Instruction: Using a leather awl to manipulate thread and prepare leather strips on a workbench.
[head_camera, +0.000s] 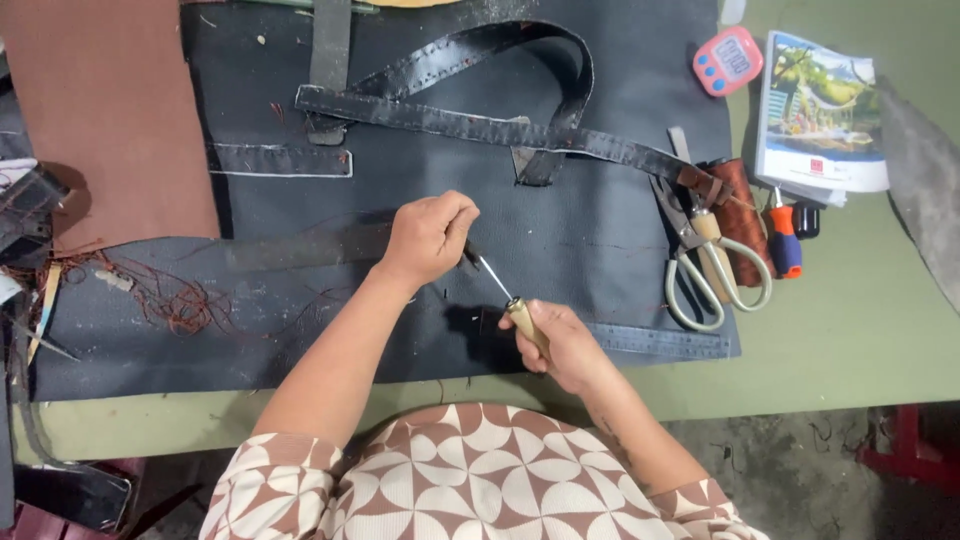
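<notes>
Two hands are at work over one large dark sheet (600, 230) spread on a green table (850, 340).

Right hand (560, 345): closed around the wooden handle of one awl (508, 300). The metal shaft runs up and left toward the left hand.

Left hand (430, 238): fingers curled shut at the awl's tip. Whether they pinch anything small there cannot be told. The awl lies between the two hands, near the middle of the sheet.

Item count:
- One long black strap (480, 125), looped, across the upper sheet
- One short strip (280, 160) with pale edging, upper left
- One pair of scissors (700, 270) at the sheet's right edge, touching one spool of reddish-brown thread (740, 215)
- One orange-handled tool (784, 240) just beside the spool
- One pink timer (728, 60) and one booklet (820, 110), upper right
- One brown sheet (110, 110), upper left
- One tangle of red thread (180, 300), left

Edges: the dark sheet's near edge runs just above the person's patterned sleeves. A metal ruler (660, 342) lies along the lower right edge. Bare sheet lies between the hands and the scissors
</notes>
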